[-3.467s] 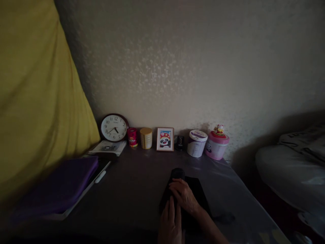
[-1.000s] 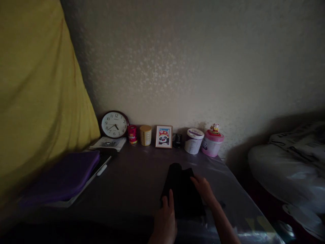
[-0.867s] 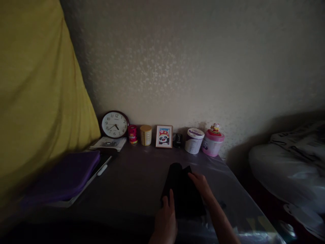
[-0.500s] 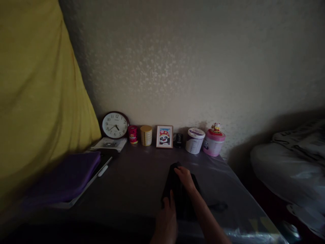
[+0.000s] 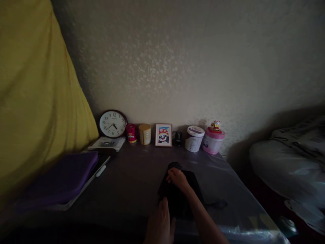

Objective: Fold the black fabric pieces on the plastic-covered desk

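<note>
1. Crossing leftward, right hand (image 5: 177, 178) reached the upper left of black fabric (image 5: 175, 202), lower centre of frame; fingers curled, pinch unclear.
2. Left hand (image 5: 160, 224) lay extended at lower-left edge.
3. Shift suggested folding under way.

The item (image 5: 180, 203) I am handling is showing plain black; the counter (image 5: 137, 176), greyish purple. The draped cloth (image 5: 43, 95) is showing mustard yellow, the case (image 5: 61, 174) purple. Pale sprigs (image 5: 153, 70) are patterning the grey wall (image 5: 228, 51). The clock (image 5: 113, 124) is pairing white with dark red-brown; the panda-printed tub (image 5: 213, 144) is pairing pink with white.
</note>
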{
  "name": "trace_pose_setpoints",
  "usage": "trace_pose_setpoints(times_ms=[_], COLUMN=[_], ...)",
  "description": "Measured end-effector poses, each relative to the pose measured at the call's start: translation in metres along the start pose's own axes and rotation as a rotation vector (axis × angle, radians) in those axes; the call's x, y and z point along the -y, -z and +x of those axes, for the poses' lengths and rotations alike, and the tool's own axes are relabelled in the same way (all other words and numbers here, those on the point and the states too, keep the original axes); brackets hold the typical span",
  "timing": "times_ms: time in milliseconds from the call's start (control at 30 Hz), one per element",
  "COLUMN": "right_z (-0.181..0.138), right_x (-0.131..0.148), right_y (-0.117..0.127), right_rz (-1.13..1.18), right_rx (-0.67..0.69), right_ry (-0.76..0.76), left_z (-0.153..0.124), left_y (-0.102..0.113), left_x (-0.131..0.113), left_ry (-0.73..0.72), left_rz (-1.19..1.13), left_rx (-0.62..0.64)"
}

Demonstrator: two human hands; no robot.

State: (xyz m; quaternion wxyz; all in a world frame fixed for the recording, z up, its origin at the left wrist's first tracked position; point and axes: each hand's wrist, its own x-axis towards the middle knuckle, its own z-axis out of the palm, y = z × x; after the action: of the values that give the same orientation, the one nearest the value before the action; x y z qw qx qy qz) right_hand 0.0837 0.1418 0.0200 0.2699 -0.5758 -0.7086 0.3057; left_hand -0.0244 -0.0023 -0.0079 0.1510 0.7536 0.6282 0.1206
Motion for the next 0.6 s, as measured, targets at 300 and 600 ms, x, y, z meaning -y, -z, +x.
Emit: trace_pose_setpoints(times_ms=[300, 600], right_z=[-0.017, -0.043], right_x=[0.011, 0.008], right_y=[0.007, 0.011], right_rz=[-0.014, 0.005], right_rx=[0.160, 0.176], right_ry=[0.175, 0.376], left_z=[0.015, 0.016], left_y=[0.000, -0.017], left_x=[-0.019, 0.002], left_ry=[-0.189, -0.162], left_rz=[-0.052, -0.053], left_rx=[-0.288, -0.235])
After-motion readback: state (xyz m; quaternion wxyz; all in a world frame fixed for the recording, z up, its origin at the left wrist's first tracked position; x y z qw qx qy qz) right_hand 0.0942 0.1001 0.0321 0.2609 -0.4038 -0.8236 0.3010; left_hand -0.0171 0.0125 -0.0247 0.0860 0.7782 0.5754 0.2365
